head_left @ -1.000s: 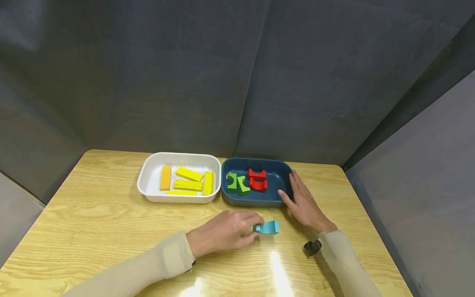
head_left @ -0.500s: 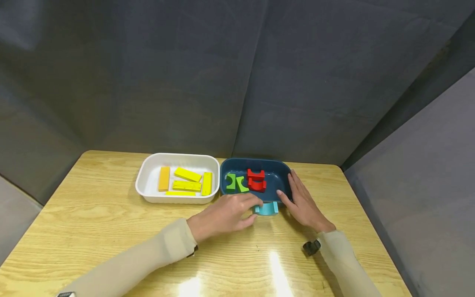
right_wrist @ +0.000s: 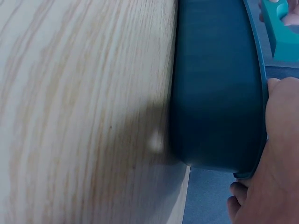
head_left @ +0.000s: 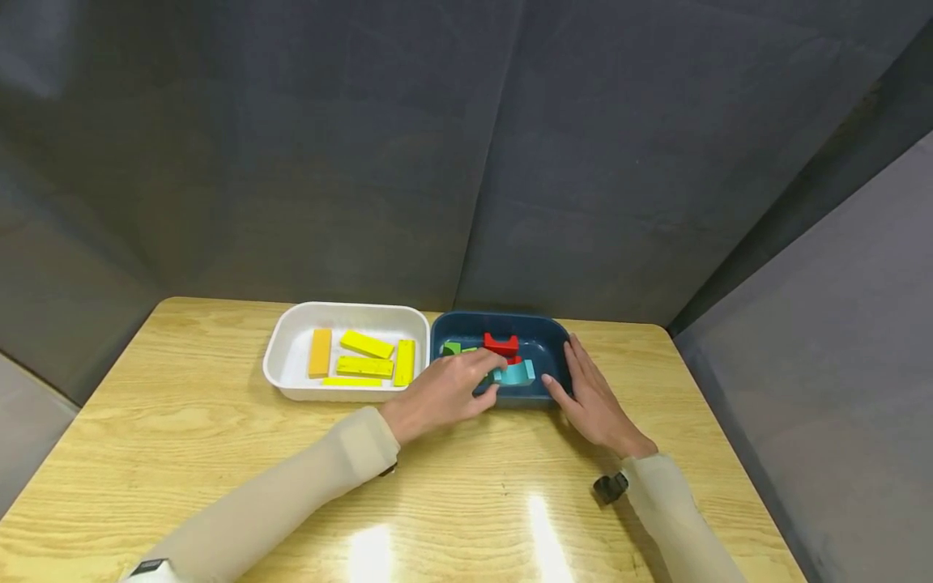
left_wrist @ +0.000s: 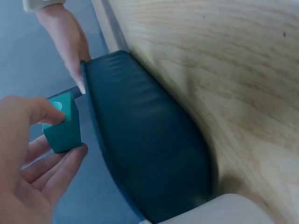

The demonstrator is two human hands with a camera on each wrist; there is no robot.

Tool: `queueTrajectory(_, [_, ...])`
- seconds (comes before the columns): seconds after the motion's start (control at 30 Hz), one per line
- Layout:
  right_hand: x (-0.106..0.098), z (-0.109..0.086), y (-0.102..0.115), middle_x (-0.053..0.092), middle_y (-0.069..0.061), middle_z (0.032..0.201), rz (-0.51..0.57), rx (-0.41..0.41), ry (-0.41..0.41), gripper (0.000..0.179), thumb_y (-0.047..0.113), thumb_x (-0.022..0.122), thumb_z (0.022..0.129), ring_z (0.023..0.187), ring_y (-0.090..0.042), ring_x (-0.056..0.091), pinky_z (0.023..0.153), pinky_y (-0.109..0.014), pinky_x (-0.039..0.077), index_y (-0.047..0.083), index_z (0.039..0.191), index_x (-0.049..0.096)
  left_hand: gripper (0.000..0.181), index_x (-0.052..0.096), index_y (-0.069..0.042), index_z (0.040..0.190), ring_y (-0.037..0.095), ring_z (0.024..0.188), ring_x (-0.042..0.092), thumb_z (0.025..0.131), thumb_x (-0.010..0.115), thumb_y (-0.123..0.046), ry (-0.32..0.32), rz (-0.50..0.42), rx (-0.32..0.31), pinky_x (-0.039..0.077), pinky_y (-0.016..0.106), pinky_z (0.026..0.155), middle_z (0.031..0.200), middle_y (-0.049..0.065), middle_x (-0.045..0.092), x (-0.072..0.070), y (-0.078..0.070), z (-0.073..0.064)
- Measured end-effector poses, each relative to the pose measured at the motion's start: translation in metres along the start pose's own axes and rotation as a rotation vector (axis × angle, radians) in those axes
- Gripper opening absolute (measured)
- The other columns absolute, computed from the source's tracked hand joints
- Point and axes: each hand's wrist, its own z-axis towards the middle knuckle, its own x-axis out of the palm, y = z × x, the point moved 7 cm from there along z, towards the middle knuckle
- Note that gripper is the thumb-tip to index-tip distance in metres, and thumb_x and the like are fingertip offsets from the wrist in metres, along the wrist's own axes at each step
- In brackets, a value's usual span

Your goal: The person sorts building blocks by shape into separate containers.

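My left hand [head_left: 448, 389] pinches a teal arch-shaped block [head_left: 517, 373] between thumb and fingers. In the head view this block overlaps the inside of the dark blue bin [head_left: 503, 315]; the left wrist view shows the block [left_wrist: 65, 126] above the rim level. My right hand [head_left: 601, 405] rests at the bin's right front corner, fingers extended along the right side and thumb over the front rim. Inside the bin lies a red arch block [head_left: 500, 345], with a second red one mostly hidden behind the teal block. Green blocks [head_left: 451, 348] are partly covered by my left hand.
A white bin [head_left: 273, 356] stands against the blue bin's left side. It contains several yellow blocks [head_left: 365, 367] and one orange block [head_left: 319, 353]. Dark grey cloth [head_left: 364, 162] rises behind the wooden table [head_left: 219, 453], with a grey panel [head_left: 824, 340] at the right.
My left hand has carried the teal block away from me, from over the table in front of the blue bin to over the bin. The right hand stays at the corner.
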Motion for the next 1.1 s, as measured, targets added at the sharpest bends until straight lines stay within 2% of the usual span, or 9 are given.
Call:
queueTrajectory(0.27, [0.001,-0.001,0.0,-0.004,-0.01,0.181,0.012,0.002,-0.007,0.087,0.055,0.044,0.113,0.166,-0.039,0.004,0.13,-0.068,0.013,0.001,0.172,0.01,0.032,0.07,-0.003,0.13,0.011,0.074,0.065,0.099,0.074,-0.013,-0.001,0.03,-0.018,0.051,0.008,0.066,0.121,0.008,0.074,0.01,0.01,0.004])
queueTrajectory(0.5, [0.002,0.0,-0.001,-0.005,-0.009,0.181,0.01,0.008,0.001,0.088,0.055,0.044,0.113,0.166,-0.04,0.004,0.129,-0.068,0.013,0.001,0.172,0.009,0.031,0.07,-0.004,0.129,0.01,0.064,0.059,0.099,0.074,-0.01,0.049,-0.045,-0.081,0.047,0.013,0.056,0.118,0.007,0.073,0.018,0.02,0.009])
queueTrajectory(0.7, [0.001,-0.001,0.0,-0.005,-0.009,0.181,0.018,0.005,0.001,0.088,0.055,0.045,0.113,0.166,-0.04,0.004,0.129,-0.068,0.013,0.001,0.172,0.008,0.03,0.07,-0.007,0.13,0.011,0.071,0.061,0.101,0.074,-0.014,0.099,-0.045,-0.135,0.049,0.014,0.059,0.122,0.006,0.073,0.022,0.026,0.011])
queueTrajectory(1.0, [0.0,-0.001,0.0,-0.005,-0.009,0.181,0.024,-0.009,-0.009,0.087,0.054,0.045,0.113,0.166,-0.04,0.004,0.129,-0.069,0.013,0.001,0.172,0.009,0.03,0.07,-0.009,0.131,0.013,0.073,0.062,0.102,0.073,-0.017,0.102,-0.035,-0.138,0.048,0.014,0.059,0.122,0.006,0.074,0.024,0.027,0.013])
queueTrajectory(1.1, [0.002,-0.001,-0.001,-0.005,-0.009,0.181,0.024,-0.006,-0.007,0.087,0.054,0.044,0.113,0.165,-0.041,0.005,0.129,-0.068,0.013,0.002,0.172,0.009,0.033,0.07,-0.009,0.133,0.015,0.077,0.067,0.102,0.072,-0.019,0.111,-0.025,-0.144,0.051,0.014,0.061,0.13,0.007,0.073,0.028,0.028,0.012])
